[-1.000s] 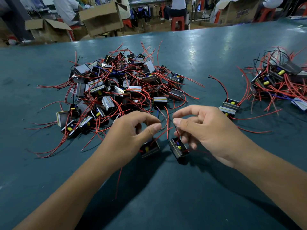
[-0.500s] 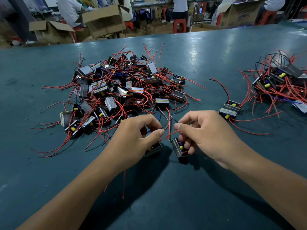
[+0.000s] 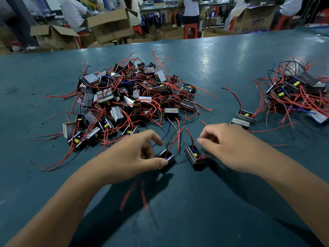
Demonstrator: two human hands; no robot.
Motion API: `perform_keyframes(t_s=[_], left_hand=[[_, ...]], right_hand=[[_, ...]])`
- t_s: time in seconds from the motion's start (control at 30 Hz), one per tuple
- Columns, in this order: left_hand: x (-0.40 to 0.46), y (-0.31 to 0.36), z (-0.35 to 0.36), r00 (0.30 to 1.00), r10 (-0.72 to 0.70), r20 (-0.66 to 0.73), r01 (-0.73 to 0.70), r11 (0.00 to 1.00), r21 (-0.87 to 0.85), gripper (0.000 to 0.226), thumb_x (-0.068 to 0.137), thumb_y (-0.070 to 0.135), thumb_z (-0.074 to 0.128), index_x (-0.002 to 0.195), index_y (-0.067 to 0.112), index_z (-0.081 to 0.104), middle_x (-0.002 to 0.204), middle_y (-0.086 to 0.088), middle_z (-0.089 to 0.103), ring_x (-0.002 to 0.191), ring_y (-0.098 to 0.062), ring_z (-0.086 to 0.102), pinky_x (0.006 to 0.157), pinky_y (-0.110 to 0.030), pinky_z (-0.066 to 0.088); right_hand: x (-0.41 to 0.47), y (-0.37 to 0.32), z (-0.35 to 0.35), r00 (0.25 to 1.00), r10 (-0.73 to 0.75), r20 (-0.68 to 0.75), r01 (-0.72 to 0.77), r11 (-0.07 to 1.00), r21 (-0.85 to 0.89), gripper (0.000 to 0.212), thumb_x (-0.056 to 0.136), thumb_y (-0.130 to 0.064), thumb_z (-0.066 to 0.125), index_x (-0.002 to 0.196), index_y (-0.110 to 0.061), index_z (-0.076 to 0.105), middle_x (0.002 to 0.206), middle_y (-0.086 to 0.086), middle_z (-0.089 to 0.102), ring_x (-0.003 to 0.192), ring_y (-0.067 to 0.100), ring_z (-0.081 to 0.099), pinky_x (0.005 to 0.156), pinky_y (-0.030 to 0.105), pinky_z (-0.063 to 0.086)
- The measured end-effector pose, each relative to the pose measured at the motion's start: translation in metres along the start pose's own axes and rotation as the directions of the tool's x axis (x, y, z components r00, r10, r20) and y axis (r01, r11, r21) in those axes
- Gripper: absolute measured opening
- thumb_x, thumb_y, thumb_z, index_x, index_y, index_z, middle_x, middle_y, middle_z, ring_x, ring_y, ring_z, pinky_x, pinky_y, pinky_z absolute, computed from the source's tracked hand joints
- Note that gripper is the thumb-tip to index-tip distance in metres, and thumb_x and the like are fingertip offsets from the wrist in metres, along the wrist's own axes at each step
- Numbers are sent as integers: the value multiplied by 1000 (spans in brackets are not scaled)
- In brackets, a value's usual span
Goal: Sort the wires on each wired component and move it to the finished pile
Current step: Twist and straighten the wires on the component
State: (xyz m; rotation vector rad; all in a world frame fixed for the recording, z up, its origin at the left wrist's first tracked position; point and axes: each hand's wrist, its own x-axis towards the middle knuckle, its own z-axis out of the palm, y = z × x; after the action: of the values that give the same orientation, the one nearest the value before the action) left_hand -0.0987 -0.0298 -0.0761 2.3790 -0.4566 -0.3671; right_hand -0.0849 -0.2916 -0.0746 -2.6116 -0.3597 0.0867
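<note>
two bare hands work low over a dark green table (image 3: 213, 211); the left hand (image 3: 132, 155) pinches a small black wired component (image 3: 166, 157) between thumb and curled fingers. just right of those fingers a second component (image 3: 194, 157) sits on the table, touching the right hand (image 3: 231, 148), whose fingers are curled and blurred, so its grip cannot be told. a large tangled pile (image 3: 128, 98) lies beyond the left fingers, a smaller pile (image 3: 295, 93) far right of the right fingers.

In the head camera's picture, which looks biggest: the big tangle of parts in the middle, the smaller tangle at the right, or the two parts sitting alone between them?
1. The middle pile, plainly the largest.
2. The right pile; the frame edge cuts it off, so its full extent is unsure.
3. The lone pair of components, smallest by far.
</note>
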Motion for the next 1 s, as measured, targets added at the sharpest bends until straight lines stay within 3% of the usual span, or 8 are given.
perform_keyframes(t_s=[0.17,0.4,0.5,0.57,0.63,0.77,0.87,1.0], left_hand=[[9,14,33,996,9,-88,-14,998,-55,28,91,32,72,113,27,54,60,7,66,48,-4,48,49,-19,34],[9,16,42,993,-29,-113,12,990,-142,12,94,24,68,92,21,56,62,3,70,43,-12,60,46,-18,41],[10,20,47,990,-60,-127,28,972,-233,13,95,23,67,92,17,56,62,-1,71,47,-17,66,44,-19,43],[11,20,48,989,-75,-130,32,952,-304,4,97,13,59,96,14,55,64,-3,71,51,-21,67,45,-23,46],[13,19,47,990,-83,-113,36,932,-362,14,96,2,45,101,14,51,66,-5,70,53,-23,65,49,-26,46],[13,17,46,997,-63,-37,47,944,-328,20,95,4,38,104,22,41,64,-2,65,52,-17,51,54,-31,40],[16,13,44,992,-66,-112,28,951,-307,19,94,7,40,103,24,43,57,3,59,47,-13,40,47,-26,34],[17,2,38,974,-47,-222,-23,953,-303,20,96,8,40,102,26,45,57,3,56,49,-14,37,48,-30,32]], right_hand=[[-5,-14,12,993,-46,107,43,999,28,29,87,-56,60,90,-27,63,78,-11,66,72,2,60,66,25,49],[-6,-17,16,999,23,27,-21,998,-63,29,79,-54,66,89,-28,57,81,-7,65,77,16,62,74,40,53],[-9,-19,17,999,-12,32,13,998,-55,39,81,-65,55,90,-28,60,82,-9,67,80,16,64,76,40,54],[-11,-23,18,999,-10,32,12,997,-76,60,70,-80,40,92,-28,59,85,-9,66,82,16,63,75,39,53],[-13,-26,21,1000,-14,12,16,982,-188,69,58,-86,35,94,-30,54,88,-10,63,84,17,61,73,37,52],[-14,-35,29,999,-43,-11,37,950,-311,53,58,-77,43,79,-29,37,82,-9,50,76,23,52,56,33,33],[-15,-43,30,999,-39,-2,35,929,-368,48,66,-66,51,70,-26,23,71,-9,35,70,24,42,53,33,23],[-15,-42,14,998,-4,-58,-15,942,-336,49,62,-68,51,81,-22,47,79,-3,55,73,26,51,61,32,38]])
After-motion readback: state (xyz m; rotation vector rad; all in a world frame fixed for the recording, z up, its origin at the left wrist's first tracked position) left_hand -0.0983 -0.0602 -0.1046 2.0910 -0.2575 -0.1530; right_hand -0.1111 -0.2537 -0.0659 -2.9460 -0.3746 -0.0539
